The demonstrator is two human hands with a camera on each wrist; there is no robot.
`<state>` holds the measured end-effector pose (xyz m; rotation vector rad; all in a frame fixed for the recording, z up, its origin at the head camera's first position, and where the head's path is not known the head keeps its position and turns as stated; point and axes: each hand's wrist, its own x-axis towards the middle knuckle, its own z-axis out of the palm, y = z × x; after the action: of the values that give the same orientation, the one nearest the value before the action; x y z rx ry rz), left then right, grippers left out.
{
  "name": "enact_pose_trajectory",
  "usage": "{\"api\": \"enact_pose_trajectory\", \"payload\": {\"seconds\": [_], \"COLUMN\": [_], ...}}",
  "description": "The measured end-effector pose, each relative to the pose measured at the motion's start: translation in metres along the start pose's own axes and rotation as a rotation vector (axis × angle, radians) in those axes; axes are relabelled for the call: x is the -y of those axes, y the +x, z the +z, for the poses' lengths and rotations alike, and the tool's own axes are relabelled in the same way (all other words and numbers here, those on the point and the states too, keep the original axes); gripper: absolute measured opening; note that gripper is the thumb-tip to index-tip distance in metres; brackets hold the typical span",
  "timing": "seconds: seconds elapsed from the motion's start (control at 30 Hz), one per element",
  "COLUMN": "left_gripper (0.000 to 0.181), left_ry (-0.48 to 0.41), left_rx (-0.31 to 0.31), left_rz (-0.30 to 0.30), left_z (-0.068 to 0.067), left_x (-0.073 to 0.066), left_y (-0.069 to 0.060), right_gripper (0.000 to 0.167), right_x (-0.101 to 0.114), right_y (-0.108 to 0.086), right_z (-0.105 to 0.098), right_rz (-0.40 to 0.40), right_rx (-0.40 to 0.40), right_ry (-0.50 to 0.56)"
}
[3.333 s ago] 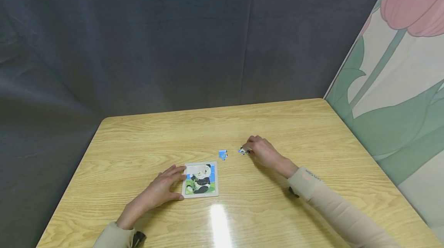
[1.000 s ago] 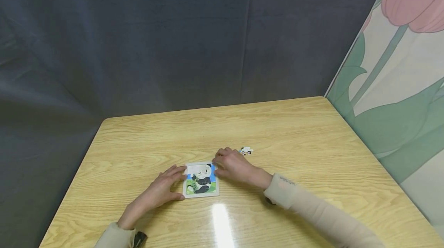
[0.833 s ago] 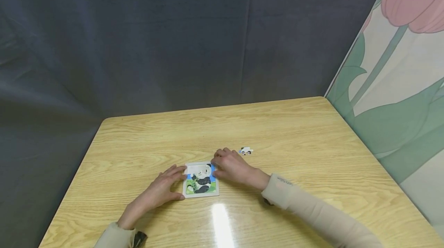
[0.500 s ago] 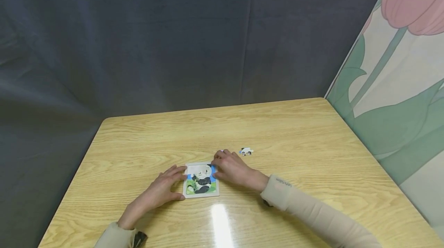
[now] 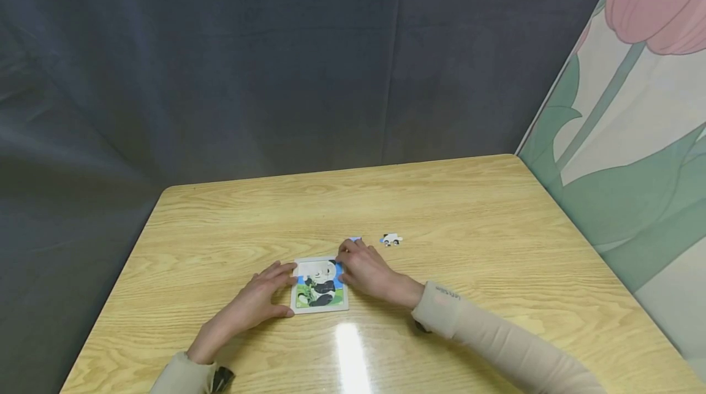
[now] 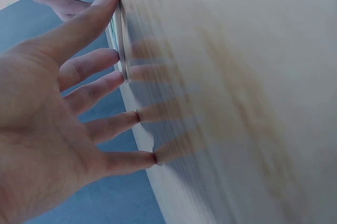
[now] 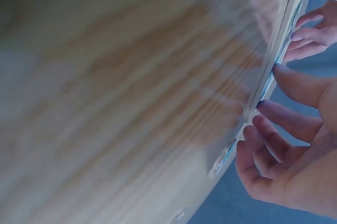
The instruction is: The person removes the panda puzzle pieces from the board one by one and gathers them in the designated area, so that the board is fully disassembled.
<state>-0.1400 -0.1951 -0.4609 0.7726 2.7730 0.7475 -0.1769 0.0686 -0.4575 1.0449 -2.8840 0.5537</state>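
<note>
In the head view a panda jigsaw puzzle in a pale frame lies flat on the table, its upper left part bare white. My left hand rests at the frame's left side with fingers spread and fairly straight. The left wrist view shows the thumb touching the frame edge. My right hand touches the puzzle's upper right corner with thumb and index finger, which stand apart; the other fingers curve loosely. A blue puzzle piece is mostly hidden behind it. A black-and-white puzzle piece lies farther right.
The wooden table reaches back to a dark curtain. At the right stands a wall with painted tulips. A bright light reflection shows on the table in front of the puzzle.
My right hand has left the black-and-white piece and moved left to the puzzle's upper right corner, covering most of the blue piece. Lately it shifts only slightly; my left hand stays put.
</note>
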Motion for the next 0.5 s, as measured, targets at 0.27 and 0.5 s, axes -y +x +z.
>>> {"api": "enact_pose_trajectory", "payload": {"seconds": [0.27,0.5], "left_gripper": [0.058,0.057], "left_ry": [0.001,-0.004], "left_rx": [0.0,0.003], "left_rz": [0.001,0.005], "left_z": [-0.0002,-0.0009], "left_x": [-0.0002,-0.0006], "left_y": [-0.0001,-0.0001], "right_gripper": [0.031,0.034], "right_x": [0.0007,-0.0005], "right_y": [0.0012,0.0008], "right_z": [0.0014,0.002], "right_rz": [0.025,0.019], "right_rx": [-0.009,-0.04], "right_ry": [0.04,0.033]}}
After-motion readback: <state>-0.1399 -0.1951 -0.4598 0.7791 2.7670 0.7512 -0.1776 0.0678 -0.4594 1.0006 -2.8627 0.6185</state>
